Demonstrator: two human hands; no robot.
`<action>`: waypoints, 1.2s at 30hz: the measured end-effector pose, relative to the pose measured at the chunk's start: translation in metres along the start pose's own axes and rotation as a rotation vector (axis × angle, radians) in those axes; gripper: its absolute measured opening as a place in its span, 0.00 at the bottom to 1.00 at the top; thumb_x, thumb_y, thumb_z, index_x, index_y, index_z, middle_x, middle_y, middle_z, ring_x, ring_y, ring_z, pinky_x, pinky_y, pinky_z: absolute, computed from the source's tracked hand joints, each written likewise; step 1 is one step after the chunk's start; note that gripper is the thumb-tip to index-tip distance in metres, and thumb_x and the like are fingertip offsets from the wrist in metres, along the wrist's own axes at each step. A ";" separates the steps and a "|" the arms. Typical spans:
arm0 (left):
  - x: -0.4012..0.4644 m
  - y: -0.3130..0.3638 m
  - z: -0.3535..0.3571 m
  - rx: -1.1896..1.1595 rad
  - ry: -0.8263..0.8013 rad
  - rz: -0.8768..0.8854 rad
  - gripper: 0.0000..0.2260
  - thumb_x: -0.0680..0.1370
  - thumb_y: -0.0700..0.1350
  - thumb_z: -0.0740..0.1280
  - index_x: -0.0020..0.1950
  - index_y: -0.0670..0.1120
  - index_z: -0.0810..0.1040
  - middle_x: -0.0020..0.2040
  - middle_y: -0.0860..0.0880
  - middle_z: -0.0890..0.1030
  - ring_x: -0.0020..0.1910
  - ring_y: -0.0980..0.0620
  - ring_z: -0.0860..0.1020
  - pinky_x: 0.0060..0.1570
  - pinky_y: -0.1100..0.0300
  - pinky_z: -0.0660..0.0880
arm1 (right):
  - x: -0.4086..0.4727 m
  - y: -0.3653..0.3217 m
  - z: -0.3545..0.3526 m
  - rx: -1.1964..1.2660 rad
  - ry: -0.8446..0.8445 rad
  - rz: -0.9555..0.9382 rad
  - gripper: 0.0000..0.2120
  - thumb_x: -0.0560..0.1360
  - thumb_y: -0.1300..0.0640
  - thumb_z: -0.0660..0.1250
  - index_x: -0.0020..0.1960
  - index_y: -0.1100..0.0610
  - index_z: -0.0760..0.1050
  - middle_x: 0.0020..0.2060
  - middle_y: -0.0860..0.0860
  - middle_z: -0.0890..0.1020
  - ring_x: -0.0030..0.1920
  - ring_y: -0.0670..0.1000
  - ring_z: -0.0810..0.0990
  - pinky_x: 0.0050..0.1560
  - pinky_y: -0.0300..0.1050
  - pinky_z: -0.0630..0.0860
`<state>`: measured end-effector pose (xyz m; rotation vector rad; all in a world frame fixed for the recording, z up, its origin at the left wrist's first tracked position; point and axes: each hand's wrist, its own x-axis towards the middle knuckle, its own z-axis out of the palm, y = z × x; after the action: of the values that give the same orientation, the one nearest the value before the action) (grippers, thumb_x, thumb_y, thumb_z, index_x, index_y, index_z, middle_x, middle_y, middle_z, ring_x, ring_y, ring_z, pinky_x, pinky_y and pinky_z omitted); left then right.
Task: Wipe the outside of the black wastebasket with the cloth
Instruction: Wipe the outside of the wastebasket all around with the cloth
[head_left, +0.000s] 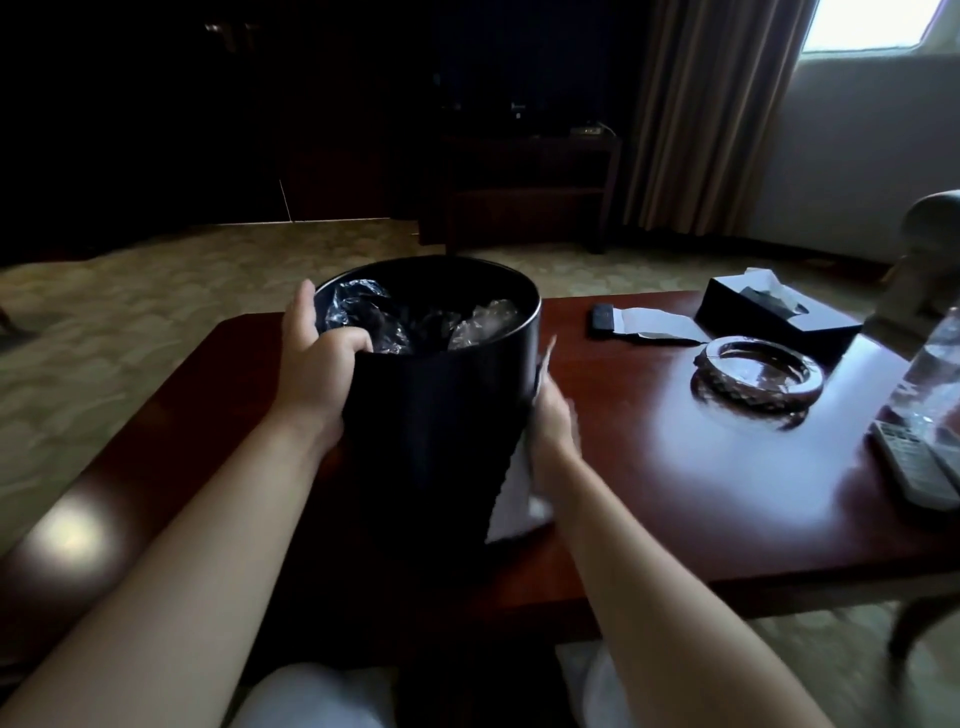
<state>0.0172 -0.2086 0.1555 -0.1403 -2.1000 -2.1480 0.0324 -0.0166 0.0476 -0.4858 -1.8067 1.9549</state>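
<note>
The black wastebasket stands upright on the dark red wooden table, with a crumpled clear plastic liner inside. My left hand grips its near-left rim, thumb hooked over the edge into the opening. My right hand presses a white cloth flat against the basket's right outer wall. The cloth hangs down below my palm, and a corner of it sticks up above my fingers. My right hand looks slightly blurred.
On the table to the right are a glass ashtray, a black tissue box, a small dark object with white paper, a plastic bottle and a remote control. Patterned carpet surrounds the table; a chair stands at the far right.
</note>
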 end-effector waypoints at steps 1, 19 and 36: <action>0.003 0.000 -0.002 -0.006 -0.018 -0.008 0.38 0.68 0.35 0.60 0.77 0.52 0.56 0.68 0.52 0.67 0.57 0.57 0.74 0.47 0.66 0.76 | -0.011 0.023 0.001 0.002 0.006 0.113 0.22 0.79 0.42 0.52 0.66 0.52 0.73 0.59 0.51 0.80 0.59 0.49 0.77 0.65 0.49 0.70; 0.025 -0.003 0.027 -0.130 -0.138 -0.030 0.35 0.69 0.33 0.55 0.76 0.53 0.58 0.70 0.49 0.67 0.63 0.51 0.72 0.56 0.61 0.72 | -0.030 0.030 -0.032 0.051 0.200 0.166 0.24 0.76 0.39 0.54 0.63 0.51 0.75 0.59 0.46 0.79 0.60 0.49 0.76 0.66 0.43 0.67; 0.009 0.003 0.010 -0.211 -0.069 -0.114 0.21 0.69 0.33 0.59 0.61 0.46 0.69 0.43 0.46 0.74 0.35 0.52 0.76 0.29 0.63 0.73 | -0.027 0.020 -0.010 -0.055 0.318 0.052 0.24 0.83 0.54 0.46 0.67 0.72 0.64 0.72 0.54 0.64 0.72 0.52 0.62 0.71 0.43 0.59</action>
<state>0.0085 -0.1990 0.1606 -0.1202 -1.9556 -2.4636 0.0592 -0.0233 0.0258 -0.8189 -1.6614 1.7463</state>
